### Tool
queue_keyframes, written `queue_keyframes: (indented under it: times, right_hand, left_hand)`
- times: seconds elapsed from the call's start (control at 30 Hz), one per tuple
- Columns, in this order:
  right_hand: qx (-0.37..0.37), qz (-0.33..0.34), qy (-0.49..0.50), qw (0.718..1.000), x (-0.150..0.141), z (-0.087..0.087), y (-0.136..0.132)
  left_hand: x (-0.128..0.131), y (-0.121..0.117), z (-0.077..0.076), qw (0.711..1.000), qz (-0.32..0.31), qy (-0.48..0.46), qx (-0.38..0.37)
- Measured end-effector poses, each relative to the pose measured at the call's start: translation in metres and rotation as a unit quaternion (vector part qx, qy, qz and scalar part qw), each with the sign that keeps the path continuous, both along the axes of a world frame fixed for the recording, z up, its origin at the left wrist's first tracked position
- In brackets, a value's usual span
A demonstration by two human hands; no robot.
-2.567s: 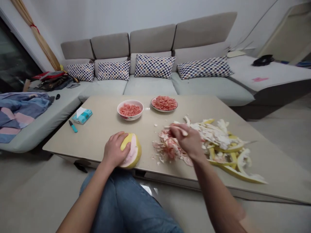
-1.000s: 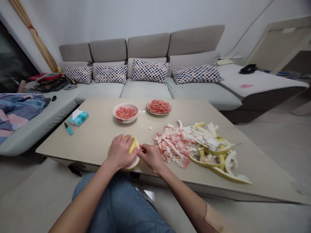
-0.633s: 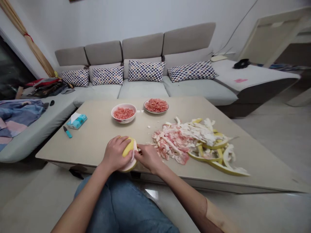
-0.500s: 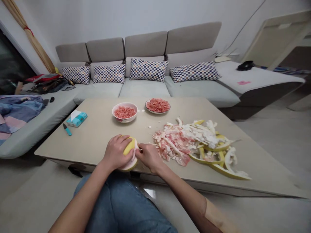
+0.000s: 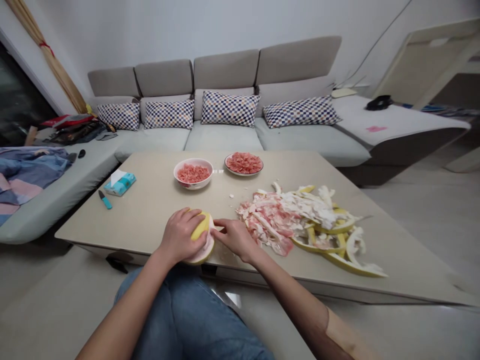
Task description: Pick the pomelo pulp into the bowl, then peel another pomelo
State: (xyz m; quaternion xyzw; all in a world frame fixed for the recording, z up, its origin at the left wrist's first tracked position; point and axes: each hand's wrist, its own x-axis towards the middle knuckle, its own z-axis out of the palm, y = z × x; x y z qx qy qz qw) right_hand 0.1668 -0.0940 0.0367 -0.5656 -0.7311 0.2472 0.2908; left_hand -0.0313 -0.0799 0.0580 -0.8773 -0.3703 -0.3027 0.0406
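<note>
A partly peeled pomelo (image 5: 202,254) rests at the table's front edge, with yellow rind outside and pale pink pith showing on its right side. My left hand (image 5: 182,232) is wrapped over the fruit from the left, its thumb lying across the pith. From the right, my right hand (image 5: 234,237) pinches at the pith with thumb and forefinger; whatever sits between those fingertips is too small to make out. Beside my right hand lies a heap of pink membrane, white pith and yellow rind strips (image 5: 292,212).
A white bowl (image 5: 193,186) and a dark-rimmed plate (image 5: 243,173) hold pink pomelo flesh at the back of the table (image 5: 150,215). A tissue pack (image 5: 120,184) and a small blue-handled knife (image 5: 105,199) lie at the left. A sofa (image 5: 225,136) stands behind.
My right hand dropped a pale strip onto the heap and came left to the pomelo's pith. In the last half second its fingers shifted slightly there; my left hand kept its hold.
</note>
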Motion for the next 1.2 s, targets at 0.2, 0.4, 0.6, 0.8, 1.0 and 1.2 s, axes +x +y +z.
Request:
queue_keyframes:
  times: [0.2,0.4,0.6,0.8,1.0,1.2]
  right_hand:
    - [0.025,-0.022,-0.134,0.990,-0.012,0.004,0.005]
    - [0.032,0.018,-0.087,0.996,0.003,0.001,0.016]
    - [0.025,0.056,-0.040,0.997,0.005,0.009,0.010]
    - [0.006,0.043,-0.084,0.996,-0.001,0.016,0.017]
    - [-0.006,0.014,-0.167,0.986,-0.003,0.014,0.027]
    - [0.001,-0.035,-0.126,0.991,-0.001,0.003,0.029]
  left_hand:
    - [0.002,-0.002,0.000,1.000,0.003,0.000,-0.004]
    - [-0.007,0.002,-0.003,1.000,-0.003,-0.010,-0.018]
    - [-0.013,0.001,-0.003,0.999,0.003,-0.020,-0.028]
    - [-0.011,-0.002,-0.001,0.999,0.000,-0.014,-0.032]
    - [-0.001,-0.003,0.002,0.999,-0.005,0.001,-0.034]
    - [0.003,0.001,0.004,0.999,-0.013,0.013,-0.032]
